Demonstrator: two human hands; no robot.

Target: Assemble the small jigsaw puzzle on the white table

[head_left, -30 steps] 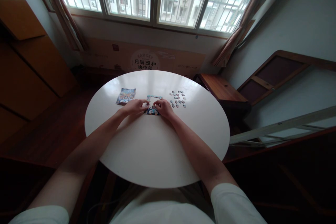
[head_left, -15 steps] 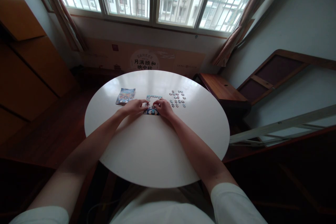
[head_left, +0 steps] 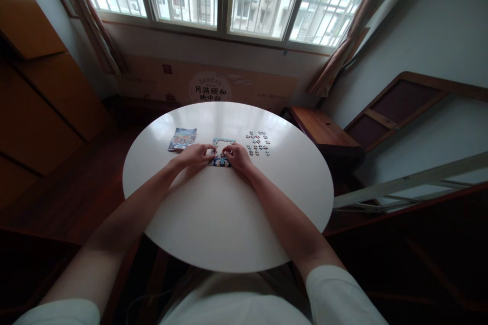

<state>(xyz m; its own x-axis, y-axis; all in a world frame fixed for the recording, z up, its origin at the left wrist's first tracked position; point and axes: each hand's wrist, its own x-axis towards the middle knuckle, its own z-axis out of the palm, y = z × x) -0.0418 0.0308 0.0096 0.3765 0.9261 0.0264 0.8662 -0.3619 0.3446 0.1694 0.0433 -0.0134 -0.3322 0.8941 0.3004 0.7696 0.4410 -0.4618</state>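
A partly assembled jigsaw puzzle (head_left: 221, 162) lies on the white round table, its border filled in and a pale gap in its middle. My left hand (head_left: 196, 154) rests at the puzzle's left edge, thumb and forefinger apart with nothing visible between them. Over the right side of the gap, my right hand (head_left: 237, 155) has its fingertips pinched together on a small puzzle piece (head_left: 222, 154), mostly hidden by the fingers. Loose puzzle pieces (head_left: 257, 142), several of them, lie spread out to the right. A colourful printed picture sheet (head_left: 183, 139) lies to the left, beyond my left wrist.
The white table (head_left: 224, 223) has a rounded edge close to my body. A wooden bench (head_left: 324, 127) stands beyond its right side, near a folded frame (head_left: 396, 106) against the wall. Orange cabinets (head_left: 41, 106) are at left, a barred window (head_left: 221, 0) ahead.
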